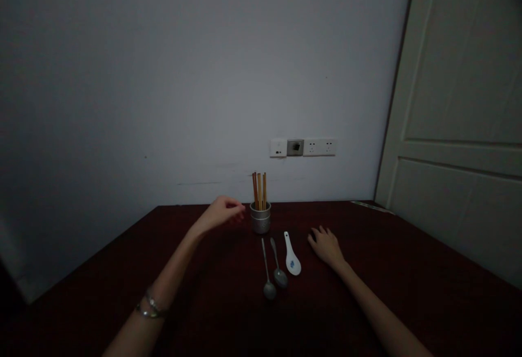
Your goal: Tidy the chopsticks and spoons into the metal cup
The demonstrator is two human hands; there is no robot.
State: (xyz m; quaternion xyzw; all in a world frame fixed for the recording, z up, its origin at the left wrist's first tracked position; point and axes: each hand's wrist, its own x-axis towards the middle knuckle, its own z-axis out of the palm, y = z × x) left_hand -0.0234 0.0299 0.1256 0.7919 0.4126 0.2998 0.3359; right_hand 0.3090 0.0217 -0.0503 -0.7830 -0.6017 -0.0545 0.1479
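Head view: the cup (260,222) stands upright on the table (204,302), chopsticks (260,191) in it. Looks like stiff, light metal, maybe slick; I'd grip its sides. Left hand (225,211) hangs just left of the cup, wrist bent, fingers loosely curled, seemingly empty. Right hand (326,244) rests palm-down, well right of the cup, fingers relaxed, grasping nothing visible.

Left grip (224,210) loosely curled, right grip (327,246) palm-down.

I see a blue-patterned white spoon (291,257), two grey spoons (280,277), orange-brown chopsticks (259,191), a silver-grey cup (260,222), a dark-red table (196,291)
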